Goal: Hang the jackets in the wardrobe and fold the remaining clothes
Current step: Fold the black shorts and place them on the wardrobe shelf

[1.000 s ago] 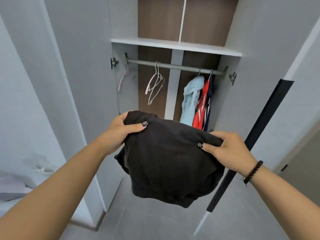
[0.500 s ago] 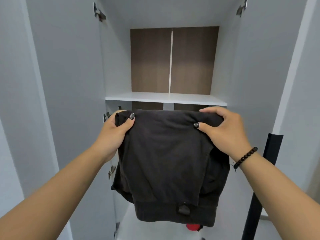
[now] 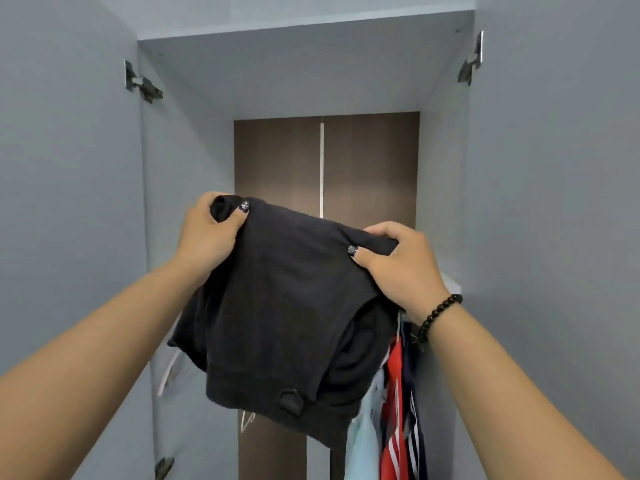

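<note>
A black beaded bracelet [image 3: 437, 315] is worn on the wrist at the right. Metal door hinges are fixed at the upper left [image 3: 140, 83], the upper right [image 3: 470, 64] and the lower left [image 3: 163, 467] of the opening. White empty hangers [image 3: 168, 372] are partly seen below, near the left side, one more [image 3: 246, 420] showing lower, towards the middle.

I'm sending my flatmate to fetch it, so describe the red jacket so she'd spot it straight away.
Look into the open wardrobe, low on its right side. The red jacket hangs between a pale blue garment and a navy one; it alone is bright red with white stripes.
</note>
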